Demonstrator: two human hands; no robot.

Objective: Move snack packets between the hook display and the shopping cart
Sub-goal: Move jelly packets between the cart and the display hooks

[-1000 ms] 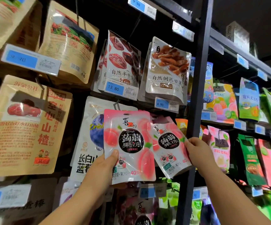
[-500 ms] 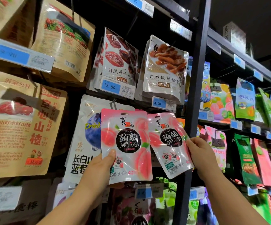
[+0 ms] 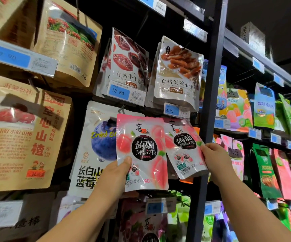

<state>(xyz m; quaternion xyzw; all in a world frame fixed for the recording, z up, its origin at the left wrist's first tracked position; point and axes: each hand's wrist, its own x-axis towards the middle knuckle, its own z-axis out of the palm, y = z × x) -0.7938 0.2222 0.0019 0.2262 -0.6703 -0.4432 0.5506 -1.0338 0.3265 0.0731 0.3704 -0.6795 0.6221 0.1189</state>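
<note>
Head: black upright [image 3: 209,102] beside pink packets [image 3: 142,151]

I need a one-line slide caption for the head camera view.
Left hand and right hand each hold a pink peach jelly packet at the hook display.

Left peach pkt [image 3: 142,152] overlaps blueberry pkt [image 3: 95,147], right peach pkt [image 3: 184,147] beside.

A black upright post [image 3: 211,95] rises just right of the fingers. Blue price tags reading 13.80 [image 3: 118,92] and 4.90 [image 3: 171,110] sit above them, and a grey box [image 3: 252,38] rests on the top shelf, far up right.
</note>
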